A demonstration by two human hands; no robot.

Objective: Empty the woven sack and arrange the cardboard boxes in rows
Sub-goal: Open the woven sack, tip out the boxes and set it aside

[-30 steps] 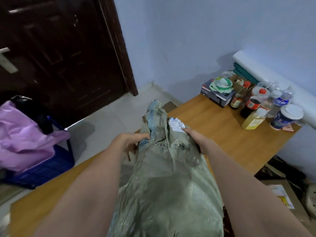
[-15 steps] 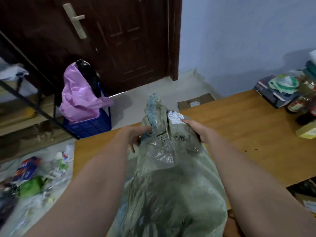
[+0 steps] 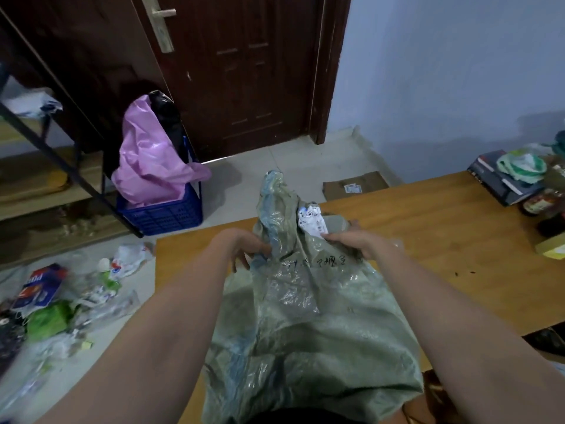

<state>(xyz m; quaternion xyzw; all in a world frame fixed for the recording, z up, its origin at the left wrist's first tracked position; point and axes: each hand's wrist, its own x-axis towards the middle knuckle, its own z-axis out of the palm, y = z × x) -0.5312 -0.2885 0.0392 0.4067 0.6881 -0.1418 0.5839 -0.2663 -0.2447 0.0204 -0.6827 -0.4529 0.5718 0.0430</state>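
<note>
Your woven sack [image 3: 308, 316] lies lengthwise on the wooden bench [image 3: 458, 240], filling the lower centre of the frame, its bunched neck pointing up toward the door [image 3: 244, 71]. Your left hand [image 3: 241, 246] pinches the twisted neck from the left, fingers curled into the fabric. Your right hand [image 3: 357, 241] grips the sack's upper edge just below the white shipping label [image 3: 312, 221], fingers curled over the material. Judgement: gripping either side of the neck puts you in position to pull the mouth apart, so this looks like the opening step. No cardboard boxes are out yet; the bulge toward the bottom of the frame suggests the contents are still inside. Bare bench to the right of the sack leaves room for rows. At the right edge sit a dark box [image 3: 501, 182] and bottles [image 3: 547, 209]. A flat piece of cardboard [image 3: 354, 186] lies on the floor beyond the bench. A blue crate [image 3: 162, 212] stands at centre left.
</note>
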